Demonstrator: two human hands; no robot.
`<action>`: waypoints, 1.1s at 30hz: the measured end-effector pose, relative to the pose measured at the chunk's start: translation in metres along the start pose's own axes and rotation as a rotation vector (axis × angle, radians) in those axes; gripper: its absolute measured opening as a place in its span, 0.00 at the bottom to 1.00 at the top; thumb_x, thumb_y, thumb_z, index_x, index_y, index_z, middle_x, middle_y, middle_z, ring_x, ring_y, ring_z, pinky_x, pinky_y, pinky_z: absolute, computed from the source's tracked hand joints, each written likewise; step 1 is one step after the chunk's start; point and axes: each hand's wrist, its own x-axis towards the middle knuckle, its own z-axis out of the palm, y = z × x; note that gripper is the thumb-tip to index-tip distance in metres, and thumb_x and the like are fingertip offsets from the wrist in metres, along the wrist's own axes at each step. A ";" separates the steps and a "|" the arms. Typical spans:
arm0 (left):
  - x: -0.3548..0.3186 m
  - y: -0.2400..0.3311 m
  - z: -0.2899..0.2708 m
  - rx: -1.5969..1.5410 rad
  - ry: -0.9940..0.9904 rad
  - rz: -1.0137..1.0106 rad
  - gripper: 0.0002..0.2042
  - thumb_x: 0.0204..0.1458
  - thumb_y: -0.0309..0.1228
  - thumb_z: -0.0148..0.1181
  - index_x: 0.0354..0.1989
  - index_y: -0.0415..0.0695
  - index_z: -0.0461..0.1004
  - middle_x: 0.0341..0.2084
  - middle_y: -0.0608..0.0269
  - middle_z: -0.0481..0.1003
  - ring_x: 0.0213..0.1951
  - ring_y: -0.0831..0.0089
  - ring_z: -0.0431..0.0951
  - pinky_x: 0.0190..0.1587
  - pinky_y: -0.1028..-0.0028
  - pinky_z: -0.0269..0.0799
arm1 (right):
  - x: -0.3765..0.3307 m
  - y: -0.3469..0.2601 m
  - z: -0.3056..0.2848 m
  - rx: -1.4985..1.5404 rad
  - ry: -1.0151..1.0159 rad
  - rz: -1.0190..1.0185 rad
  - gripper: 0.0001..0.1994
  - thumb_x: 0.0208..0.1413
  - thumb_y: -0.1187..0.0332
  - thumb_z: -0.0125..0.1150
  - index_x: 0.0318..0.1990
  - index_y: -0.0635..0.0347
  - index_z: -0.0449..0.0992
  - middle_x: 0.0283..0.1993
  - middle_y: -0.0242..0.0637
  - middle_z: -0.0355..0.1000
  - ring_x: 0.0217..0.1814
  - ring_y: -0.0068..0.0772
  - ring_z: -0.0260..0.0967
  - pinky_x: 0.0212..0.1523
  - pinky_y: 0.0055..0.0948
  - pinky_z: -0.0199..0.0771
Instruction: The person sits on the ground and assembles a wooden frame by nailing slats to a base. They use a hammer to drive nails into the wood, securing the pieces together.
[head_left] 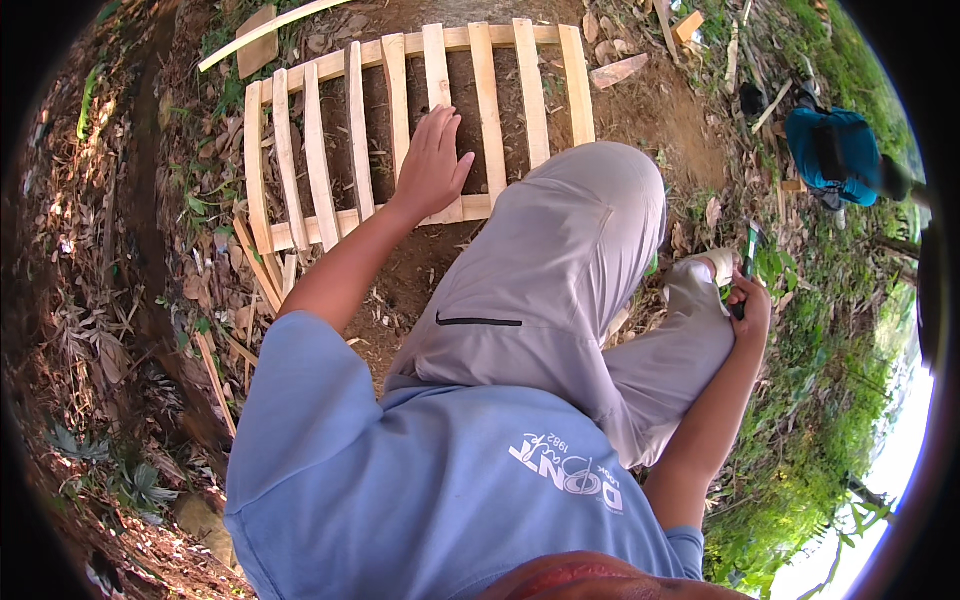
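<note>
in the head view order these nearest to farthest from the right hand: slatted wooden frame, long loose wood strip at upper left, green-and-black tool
From the right hand:
1. Green-and-black tool: held in it, at the right.
2. Slatted wooden frame: on the ground, upper middle.
3. Long loose wood strip: upper left, beyond the frame.

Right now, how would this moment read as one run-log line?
left hand: over wooden slat | right hand: gripping green-and-black tool | slatted frame: on ground
</note>
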 end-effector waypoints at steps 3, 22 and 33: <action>0.004 -0.007 0.020 0.009 0.040 -0.076 0.34 0.67 0.39 0.58 0.74 0.29 0.57 0.74 0.39 0.58 0.78 0.44 0.54 0.80 0.50 0.48 | 0.008 -0.002 0.005 -0.027 -0.025 0.001 0.13 0.63 0.82 0.64 0.53 0.68 0.74 0.35 0.31 0.71 0.22 0.17 0.59 0.22 0.22 0.64; 0.000 -0.045 0.058 0.272 -0.034 -0.006 0.32 0.69 0.38 0.46 0.76 0.31 0.54 0.77 0.42 0.56 0.80 0.49 0.54 0.80 0.51 0.51 | -0.039 -0.045 0.309 -0.109 -0.296 -0.313 0.18 0.63 0.80 0.68 0.58 0.67 0.73 0.32 0.27 0.71 0.21 0.12 0.61 0.18 0.21 0.64; 0.015 -0.031 0.023 0.196 -0.165 -0.077 0.29 0.68 0.38 0.48 0.76 0.40 0.60 0.77 0.53 0.60 0.79 0.63 0.56 0.76 0.56 0.53 | -0.026 -0.018 0.453 -0.237 -0.524 -0.314 0.23 0.59 0.78 0.70 0.60 0.72 0.71 0.35 0.31 0.74 0.19 0.17 0.67 0.16 0.23 0.66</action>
